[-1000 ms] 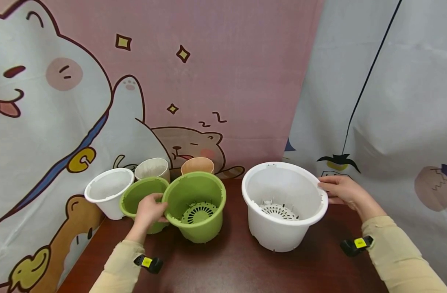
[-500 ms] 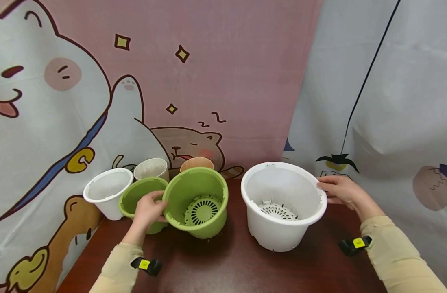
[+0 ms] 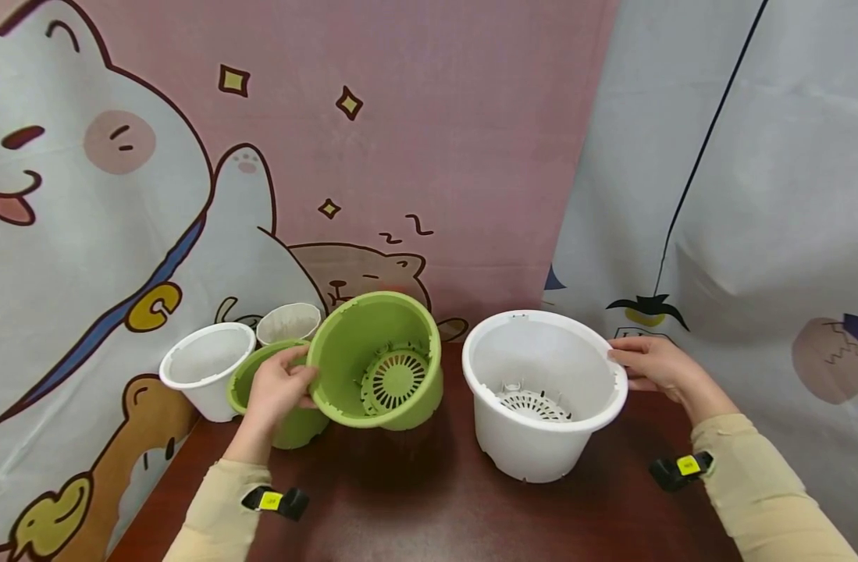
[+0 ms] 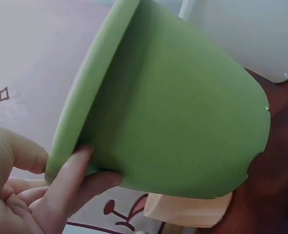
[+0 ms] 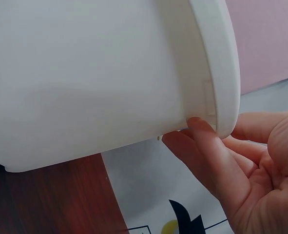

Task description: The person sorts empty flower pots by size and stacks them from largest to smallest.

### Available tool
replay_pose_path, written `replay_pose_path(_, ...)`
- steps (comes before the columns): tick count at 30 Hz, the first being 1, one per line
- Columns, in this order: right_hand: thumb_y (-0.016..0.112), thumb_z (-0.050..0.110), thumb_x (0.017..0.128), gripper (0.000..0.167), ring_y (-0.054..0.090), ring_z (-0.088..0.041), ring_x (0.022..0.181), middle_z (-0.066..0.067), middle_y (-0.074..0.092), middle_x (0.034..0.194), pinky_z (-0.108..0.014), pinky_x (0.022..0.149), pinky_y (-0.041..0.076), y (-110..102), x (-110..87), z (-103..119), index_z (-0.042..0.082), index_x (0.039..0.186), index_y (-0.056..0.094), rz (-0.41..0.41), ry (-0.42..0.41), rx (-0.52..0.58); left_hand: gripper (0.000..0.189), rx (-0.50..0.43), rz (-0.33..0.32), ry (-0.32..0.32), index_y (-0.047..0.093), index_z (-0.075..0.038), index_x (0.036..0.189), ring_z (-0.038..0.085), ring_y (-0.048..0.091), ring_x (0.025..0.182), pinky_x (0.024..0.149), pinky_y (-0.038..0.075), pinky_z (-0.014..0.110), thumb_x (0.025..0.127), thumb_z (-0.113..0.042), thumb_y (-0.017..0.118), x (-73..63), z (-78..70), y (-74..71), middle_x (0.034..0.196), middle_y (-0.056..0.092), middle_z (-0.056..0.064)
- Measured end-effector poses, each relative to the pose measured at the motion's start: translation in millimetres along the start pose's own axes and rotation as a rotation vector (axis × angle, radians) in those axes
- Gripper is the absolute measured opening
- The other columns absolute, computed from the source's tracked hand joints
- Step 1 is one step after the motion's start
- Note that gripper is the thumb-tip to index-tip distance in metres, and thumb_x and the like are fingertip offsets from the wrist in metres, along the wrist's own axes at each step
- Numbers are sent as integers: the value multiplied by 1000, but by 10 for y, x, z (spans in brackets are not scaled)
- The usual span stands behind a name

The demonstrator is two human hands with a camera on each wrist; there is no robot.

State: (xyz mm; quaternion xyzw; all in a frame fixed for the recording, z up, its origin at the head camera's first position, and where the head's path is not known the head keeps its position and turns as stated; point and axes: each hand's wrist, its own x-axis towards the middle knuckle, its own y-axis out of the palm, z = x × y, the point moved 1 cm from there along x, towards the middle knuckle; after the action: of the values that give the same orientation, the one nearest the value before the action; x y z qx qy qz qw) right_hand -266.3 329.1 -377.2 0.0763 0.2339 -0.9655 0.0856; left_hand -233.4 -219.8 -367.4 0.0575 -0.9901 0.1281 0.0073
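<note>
My left hand (image 3: 279, 384) pinches the left rim of a large green plastic flower pot (image 3: 372, 367). That pot is raised off the table and tilted, its slotted bottom showing from above. In the left wrist view the thumb is at the outer edge of the green rim and the fingers (image 4: 75, 180) lie under it against the wall. On the right, my right hand (image 3: 656, 367) grips the rim of a larger white plastic flower pot (image 3: 534, 445), which stands upright. Its fingers (image 5: 207, 151) curl beneath the white rim in the right wrist view.
At the left of the dark red table (image 3: 429, 515) stand a smaller white pot (image 3: 214, 390), a second green pot (image 3: 298, 429) partly behind my left hand, and a cream pot (image 3: 288, 320). A peach-orange pot (image 4: 187, 209) shows beneath the lifted one. A cartoon cloth (image 3: 471, 156) hangs behind.
My left hand has lifted the green pot off the table and tilted it further, so it now covers the orange pot in the head view. The right hand and white pot have barely moved.
</note>
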Motion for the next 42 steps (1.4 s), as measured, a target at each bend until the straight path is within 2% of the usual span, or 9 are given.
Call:
replay_pose_path(6, 58, 23, 101, 60, 67, -19, 90, -18, 64, 114, -36, 76, 58, -4, -3, -4, -16, 141, 38, 0, -4, -3, 51, -50, -10, 41, 46, 9, 141, 20, 71, 61, 58, 59, 37, 92, 1, 56, 9, -132, -12, 105, 67, 32)
replay_pose_path(12, 59, 23, 101, 61, 68, -21, 91, -21, 64, 115, -37, 76, 58, -7, -13, -14, -17, 141, 37, 2, -3, 1, 48, -83, -23, 88, 50, 6, 139, 19, 70, 60, 57, 59, 35, 92, 1, 56, 5, -260, 3, 97, 70, 26)
replay_pose_path(21, 57, 22, 102, 59, 68, -17, 90, -20, 64, 116, -34, 75, 59, -1, 15, -23, -17, 142, 37, 5, -8, 2, 48, -113, -40, 130, 49, 5, 141, 16, 70, 59, 56, 58, 32, 94, -2, 56, 5, -400, 49, 98, 71, 26)
replay_pose_path(32, 58, 21, 102, 59, 68, -16, 89, -20, 65, 116, -34, 74, 59, -12, 18, -27, -17, 142, 36, -1, 0, 4, 47, -158, -44, 193, 52, 3, 140, 15, 68, 57, 53, 57, 31, 93, -1, 57, 41, -649, 98, 86, 73, 14)
replay_pose_path(36, 57, 20, 102, 59, 67, -17, 89, -20, 65, 115, -34, 73, 59, -10, 17, -19, -18, 141, 36, -1, 0, 8, 48, -167, -32, 200, 52, 2, 140, 15, 69, 58, 55, 57, 30, 92, -2, 57, 57, -746, 143, 87, 74, 12)
replay_pose_path(42, 57, 20, 102, 58, 68, -19, 89, -20, 65, 114, -35, 73, 59, -6, 16, -24, -18, 141, 37, -3, 4, 6, 45, -191, 5, 234, 54, 3, 137, 17, 69, 62, 58, 59, 35, 92, 0, 56, 118, -872, 240, 89, 73, 16)
